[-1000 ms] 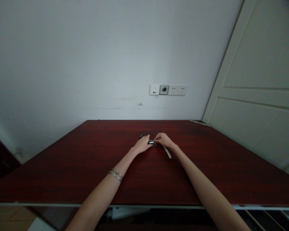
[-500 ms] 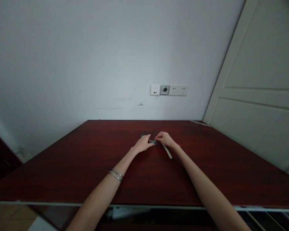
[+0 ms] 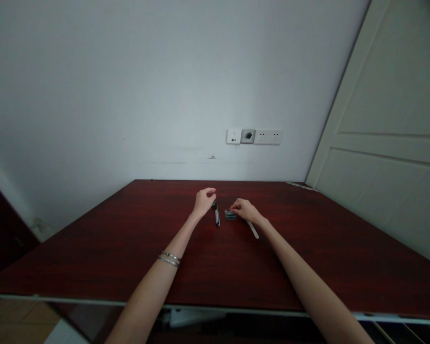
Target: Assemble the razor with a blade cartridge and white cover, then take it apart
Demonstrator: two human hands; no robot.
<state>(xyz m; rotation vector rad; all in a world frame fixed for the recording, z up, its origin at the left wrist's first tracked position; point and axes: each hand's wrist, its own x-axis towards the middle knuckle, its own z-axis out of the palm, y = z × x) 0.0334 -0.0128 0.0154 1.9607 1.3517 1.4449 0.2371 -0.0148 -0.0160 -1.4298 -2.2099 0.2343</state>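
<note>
My left hand (image 3: 203,202) is raised just above the head end of a slim razor-like tool (image 3: 217,218), its thumb and forefinger curved with a gap between them. The tool has a dark head and a pale handle with dark edges. Right of it lies a small clear flat case (image 3: 230,216) with dark contents too small to make out. My right hand (image 3: 244,209) has its fingertips pinched together at the case's upper right edge; what they hold is hidden. A narrow pale strip (image 3: 252,231) with a small hole at its near end sticks out from beneath my right hand.
The dark red tabletop (image 3: 136,248) reaches back to a white wall. Sockets (image 3: 268,137) sit on the wall above it. A pale strip (image 3: 301,186) lies at the back right corner, beside a white panelled door (image 3: 387,157).
My left hand has let go of the clear case and moved left and away from me, above the razor-like tool, which now shows more fully. My right hand has barely moved.
</note>
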